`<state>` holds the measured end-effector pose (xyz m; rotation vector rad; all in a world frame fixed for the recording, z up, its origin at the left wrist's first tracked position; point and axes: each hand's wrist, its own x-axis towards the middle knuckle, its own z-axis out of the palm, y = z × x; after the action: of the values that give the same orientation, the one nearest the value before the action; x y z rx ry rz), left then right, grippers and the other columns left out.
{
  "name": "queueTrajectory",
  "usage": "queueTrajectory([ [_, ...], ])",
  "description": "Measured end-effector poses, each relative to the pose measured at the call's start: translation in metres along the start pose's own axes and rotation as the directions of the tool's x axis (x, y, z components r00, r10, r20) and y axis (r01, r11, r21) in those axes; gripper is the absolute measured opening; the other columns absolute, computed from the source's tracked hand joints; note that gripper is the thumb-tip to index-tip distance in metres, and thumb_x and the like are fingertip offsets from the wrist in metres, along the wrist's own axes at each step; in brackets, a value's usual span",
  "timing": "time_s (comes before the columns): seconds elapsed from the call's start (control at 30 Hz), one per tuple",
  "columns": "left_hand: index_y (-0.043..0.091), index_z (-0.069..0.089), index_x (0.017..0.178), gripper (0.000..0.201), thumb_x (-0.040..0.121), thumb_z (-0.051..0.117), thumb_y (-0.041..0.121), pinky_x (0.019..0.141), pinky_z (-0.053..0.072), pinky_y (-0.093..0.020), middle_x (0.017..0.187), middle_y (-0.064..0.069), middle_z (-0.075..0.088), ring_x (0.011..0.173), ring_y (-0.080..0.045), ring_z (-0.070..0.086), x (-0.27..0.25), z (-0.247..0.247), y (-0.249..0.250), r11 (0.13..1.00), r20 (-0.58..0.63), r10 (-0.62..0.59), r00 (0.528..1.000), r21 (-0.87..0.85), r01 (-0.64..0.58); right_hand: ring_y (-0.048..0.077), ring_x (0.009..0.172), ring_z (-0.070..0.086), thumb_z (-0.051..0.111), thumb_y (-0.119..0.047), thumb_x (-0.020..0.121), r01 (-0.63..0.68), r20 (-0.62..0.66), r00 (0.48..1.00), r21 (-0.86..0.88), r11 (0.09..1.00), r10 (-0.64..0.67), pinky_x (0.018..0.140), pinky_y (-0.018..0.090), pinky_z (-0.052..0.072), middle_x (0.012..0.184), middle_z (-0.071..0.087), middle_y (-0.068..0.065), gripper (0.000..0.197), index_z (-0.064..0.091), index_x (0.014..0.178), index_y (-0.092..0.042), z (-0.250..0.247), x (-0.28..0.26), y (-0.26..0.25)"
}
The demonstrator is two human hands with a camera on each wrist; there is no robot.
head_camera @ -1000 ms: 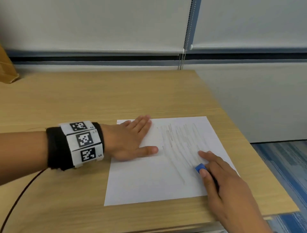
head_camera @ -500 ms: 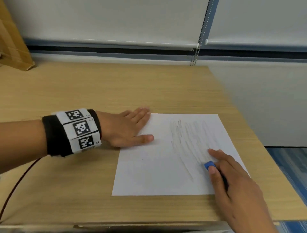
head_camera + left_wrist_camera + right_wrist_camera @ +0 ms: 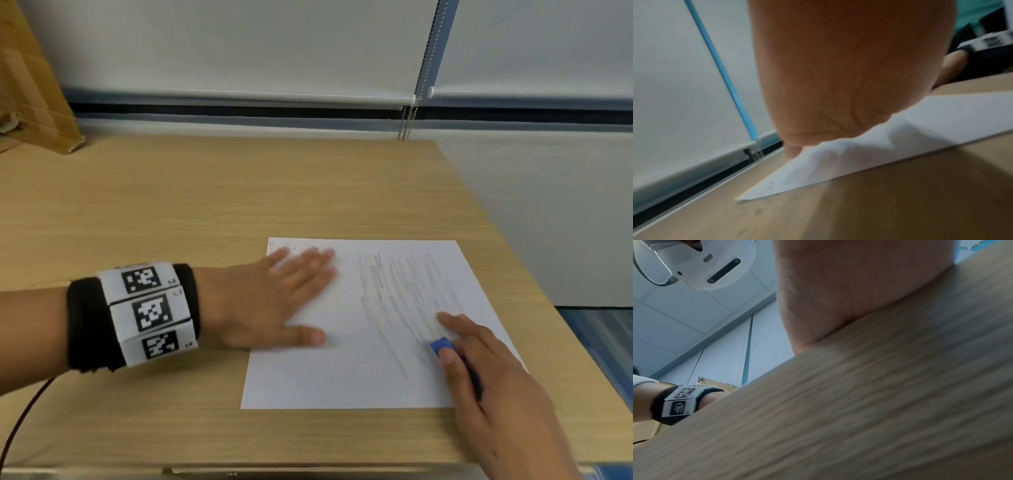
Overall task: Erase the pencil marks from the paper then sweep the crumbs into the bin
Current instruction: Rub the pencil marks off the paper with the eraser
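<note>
At the near edge of the head view the right hand (image 3: 496, 387) is cut off at the wrist by the frame's bottom, at about 5 o'clock. Its thumb and forefinger pinch a blue eraser (image 3: 442, 346); only the eraser's tip shows, the rest hidden under the fingers, and it sits on the paper (image 3: 342, 370) at the lower end of the pencil marks (image 3: 400, 294). The right wrist view shows none of this: the heel of the hand (image 3: 849, 288) fills the top and blurred desk grain fills the rest, so fingers and eraser are out of sight there.

At 9 o'clock the left hand (image 3: 270, 305) lies flat, fingers straight and slightly spread, pressing on the sheet's left half. Its fingertips are smeared by motion blur. A black wristband (image 3: 137, 315) with square printed markers wraps the wrist. The left wrist view adds what the head view misses: the paper (image 3: 859, 159) is rucked into small folds under the palm (image 3: 849, 73). Faint specks near the sheet's far left corner are too small to identify.

The wooden desk (image 3: 205, 205) runs to a pale wall at 12 o'clock with roller blinds (image 3: 239, 44) and a bead chain (image 3: 407, 120). Brown cardboard (image 3: 27, 85), cut off, stands at 10 o'clock. Blue flooring (image 3: 603, 335) shows at 3 o'clock. No bin is in view.
</note>
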<state>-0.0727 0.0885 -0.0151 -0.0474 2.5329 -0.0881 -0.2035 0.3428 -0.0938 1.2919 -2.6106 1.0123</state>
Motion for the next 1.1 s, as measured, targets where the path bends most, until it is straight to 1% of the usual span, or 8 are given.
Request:
queueTrajectory([
  [0.07,0.025,-0.035,0.145,0.084,0.086,0.002,0.072,0.116,-0.02,-0.036,0.148,0.003,-0.046,0.135,-0.008,-0.042,-0.002,0.004,0.016,0.987,0.017,0.159,0.987,0.008,-0.159,-0.007,0.122,0.043,0.024,-0.058,0.089,-0.015,0.009,1.0,0.006,1.0,0.015,0.073,0.016,0.039,0.128,0.046,-0.035,0.037,0.054,0.081,-0.038,-0.001,0.001,-0.003],
  [0.17,0.02,-0.028,0.149,0.087,0.089,0.011,0.071,0.121,-0.006,-0.036,0.15,0.004,-0.043,0.14,-0.009,-0.034,0.002,-0.008,0.012,0.997,0.065,0.039,0.997,-0.066,-0.035,-0.003,0.121,0.047,0.024,-0.062,0.085,-0.04,0.032,0.999,0.001,0.999,0.039,0.077,0.026,0.045,0.13,0.048,-0.032,0.037,0.052,0.078,-0.038,-0.004,0.002,-0.004],
  [0.3,0.013,0.021,0.152,0.082,0.092,0.031,0.068,0.111,0.032,-0.034,0.162,0.002,-0.018,0.145,-0.017,0.021,0.016,-0.044,-0.005,0.974,-0.01,-0.133,0.991,-0.184,0.129,-0.004,0.122,0.046,0.031,-0.066,0.079,-0.08,0.063,0.995,0.055,0.995,0.076,0.08,0.017,0.04,0.128,0.05,-0.033,0.038,0.054,0.077,-0.037,-0.008,0.002,-0.004],
  [0.4,0.014,0.027,0.147,0.084,0.087,0.05,0.067,0.093,0.043,-0.034,0.155,-0.003,0.022,0.124,-0.02,0.042,0.033,-0.048,-0.001,0.98,-0.069,-0.141,0.988,-0.151,0.13,-0.011,0.122,0.044,0.042,-0.063,0.077,-0.109,0.082,0.992,0.131,0.985,0.098,0.084,0.006,0.034,0.123,0.054,-0.032,0.037,0.059,0.075,-0.031,-0.012,0.003,-0.007],
  [0.53,0.017,0.025,0.147,0.094,0.078,0.061,0.07,0.089,0.044,-0.038,0.141,-0.002,0.033,0.121,-0.024,0.039,0.049,-0.046,0.001,0.989,-0.125,-0.148,0.981,-0.046,0.143,-0.02,0.101,0.051,0.072,-0.025,0.083,-0.146,0.053,0.989,0.196,0.97,0.138,0.075,-0.004,0.035,0.09,0.069,-0.024,0.012,0.065,0.076,-0.032,-0.026,0.007,-0.016],
  [0.73,0.022,0.014,0.154,0.11,0.071,0.06,0.078,0.102,0.039,-0.044,0.156,-0.004,0.019,0.136,-0.029,0.029,0.052,-0.049,-0.007,0.985,-0.089,-0.171,0.981,0.009,0.172,0.002,0.062,0.066,0.068,-0.028,0.081,-0.057,0.137,0.99,0.081,0.995,0.046,0.065,0.019,0.049,0.067,0.068,-0.016,0.013,0.063,0.079,-0.04,-0.076,0.039,-0.044],
  [0.9,0.038,-0.012,0.152,0.121,0.066,0.063,0.079,0.113,0.018,-0.06,0.162,0.004,-0.018,0.147,-0.037,-0.015,0.055,-0.047,-0.014,0.962,0.036,-0.232,0.972,-0.142,0.235,0.005,0.065,0.058,0.057,-0.036,0.089,0.168,0.324,0.94,-0.167,0.972,-0.107,0.059,0.024,0.047,0.069,0.062,-0.014,0.006,0.059,0.084,-0.035,-0.075,0.1,-0.055],
  [1.1,0.053,-0.02,0.144,0.123,0.058,0.061,0.086,0.114,0.013,-0.064,0.158,0.011,-0.028,0.145,-0.042,-0.017,0.059,-0.042,-0.023,0.934,0.106,-0.254,0.961,-0.232,0.272,0.02,0.072,0.053,0.047,-0.037,0.097,0.448,0.561,0.799,-0.319,0.835,-0.214,0.063,0.035,0.044,0.078,0.058,-0.002,0.019,0.054,0.095,-0.02,-0.015,0.161,-0.052],
])
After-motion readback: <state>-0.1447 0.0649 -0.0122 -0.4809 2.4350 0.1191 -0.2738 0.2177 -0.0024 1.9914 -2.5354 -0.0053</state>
